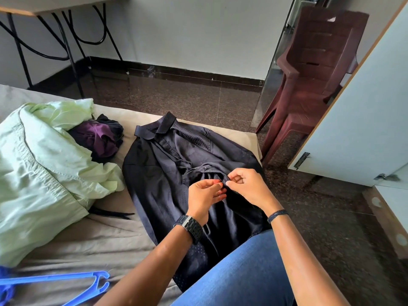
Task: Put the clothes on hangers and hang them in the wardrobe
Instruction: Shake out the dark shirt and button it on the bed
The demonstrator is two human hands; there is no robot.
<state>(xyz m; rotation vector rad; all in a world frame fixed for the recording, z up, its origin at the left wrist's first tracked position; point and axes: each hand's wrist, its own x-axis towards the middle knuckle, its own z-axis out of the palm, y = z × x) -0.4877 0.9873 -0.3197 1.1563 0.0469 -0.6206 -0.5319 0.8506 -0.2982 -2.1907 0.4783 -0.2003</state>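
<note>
My left hand and right hand both pinch the button placket of the dark navy dotted-weave collared shirt, fingertips together at one button mid-chest. The shirt lies flat on the beige bedsheet, collar away from me, hem over my blue-jeans knee. To do this well, I'd say: keep the placket edges aligned, hold the fabric taut, work one button at a time, don't drag the shirt off the bed. Blue plastic hangers lie near my left elbow, untouched. Further left is a crumpled pale green garment with a purple cloth beside it. The white wardrobe door stands open on my right; I can't see inside it.
</note>
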